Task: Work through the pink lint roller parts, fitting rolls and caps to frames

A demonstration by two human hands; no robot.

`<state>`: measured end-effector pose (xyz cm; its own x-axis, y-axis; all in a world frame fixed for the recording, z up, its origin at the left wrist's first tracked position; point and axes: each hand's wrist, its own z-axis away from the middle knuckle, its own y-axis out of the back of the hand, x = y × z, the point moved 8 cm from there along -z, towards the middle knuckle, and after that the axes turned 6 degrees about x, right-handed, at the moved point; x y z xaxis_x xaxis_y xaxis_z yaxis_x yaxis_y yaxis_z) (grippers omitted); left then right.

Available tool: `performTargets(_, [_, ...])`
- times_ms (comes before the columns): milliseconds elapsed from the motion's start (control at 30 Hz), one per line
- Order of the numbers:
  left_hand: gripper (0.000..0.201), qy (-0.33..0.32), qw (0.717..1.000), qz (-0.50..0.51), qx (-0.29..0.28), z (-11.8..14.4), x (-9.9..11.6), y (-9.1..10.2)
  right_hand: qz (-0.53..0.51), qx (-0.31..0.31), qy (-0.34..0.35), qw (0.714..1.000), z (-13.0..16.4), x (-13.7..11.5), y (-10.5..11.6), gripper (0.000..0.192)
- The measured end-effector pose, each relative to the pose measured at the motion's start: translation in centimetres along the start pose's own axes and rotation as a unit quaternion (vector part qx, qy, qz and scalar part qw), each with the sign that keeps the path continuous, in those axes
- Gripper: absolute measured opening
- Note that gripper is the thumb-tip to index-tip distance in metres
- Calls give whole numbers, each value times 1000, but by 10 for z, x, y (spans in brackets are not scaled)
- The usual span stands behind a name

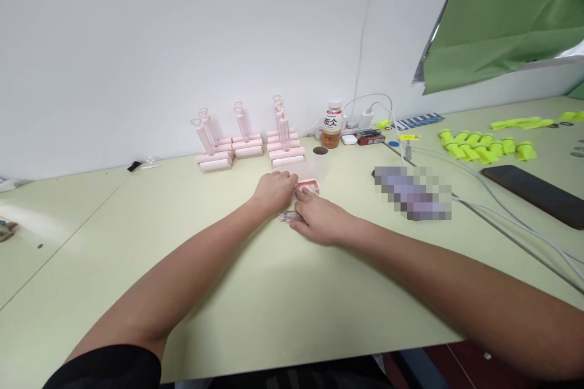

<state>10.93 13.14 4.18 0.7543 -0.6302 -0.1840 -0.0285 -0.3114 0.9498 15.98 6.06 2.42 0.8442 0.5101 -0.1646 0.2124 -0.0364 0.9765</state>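
Both hands meet near the middle of the pale green surface (274, 292), a little in front of the drink bottle (333, 127), which serves as the landmark here. The left hand (274, 191) lies knuckles-up and loosely curled, down and left of the bottle; its fingertips reach the small pink part (307, 185), though whether they grip it cannot be told. The right hand (319, 219) sits just nearer the person than that, fingers partly bent, its fingertips touching the near edge of the pink part while the thumb side covers a small clear piece (288, 216) that pokes out to the left. The pink part lies flat, directly below the bottle and touching both hands, its long axis running left to right; both hands are about equally near it, the left from the side, the right from the near side. Left of the bottle, against the wall, stand the pink rollers (249, 143) with their heart-topped handles upright. Right of the bottle lie white chargers and cables (365, 118), a row of yellow-green pieces (483, 147) and a dark phone (533, 194). The bottle's label bears large dark Chinese characters, too small to read surely; a blurred patch hides another item.
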Motion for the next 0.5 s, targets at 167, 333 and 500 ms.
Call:
performTargets(167, [21, 9, 1000, -1, 12, 5, -3, 2, -6, -6, -11, 1000, 0, 2, 1, 46])
performTargets(333, [21, 15, 999, -8, 27, 8, -6, 0, -6, 3, -12, 1000, 1, 4, 1, 45])
performTargets(500, [19, 20, 999, -10, 37, 9, -7, 0, -9, 6, -11, 1000, 0, 7, 2, 42])
